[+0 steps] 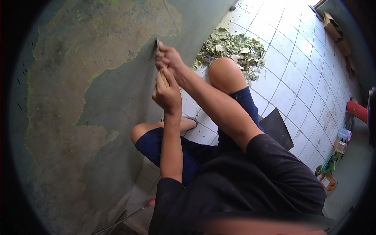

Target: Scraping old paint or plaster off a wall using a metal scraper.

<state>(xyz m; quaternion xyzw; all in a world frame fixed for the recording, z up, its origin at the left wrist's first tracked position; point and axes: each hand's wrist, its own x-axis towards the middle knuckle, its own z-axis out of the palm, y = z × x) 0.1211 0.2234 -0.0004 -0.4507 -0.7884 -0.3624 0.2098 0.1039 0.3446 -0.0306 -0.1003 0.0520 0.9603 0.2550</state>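
Both my hands grip one scraper (164, 78), which has a yellowish handle and a dark flat blade. My right hand (169, 58) is closed around its front part, close to the blade. Behind it, my left hand (168, 94) wraps the rear of the handle. The blade tip meets the grey-green wall (113, 88) near the edge of a large bare, brownish patch (105, 39). Bright yellow-green, ragged paint edges outline that patch. Fingers cover most of the tool, so its full shape is hidden.
Paint flakes (235, 49) lie heaped on the white tiled floor (290, 66) beside my bent knee. A dark flat panel (277, 128) is by my right leg. At far right are a red cylinder (356, 111), small containers (344, 135) and cardboard boxes (333, 27).
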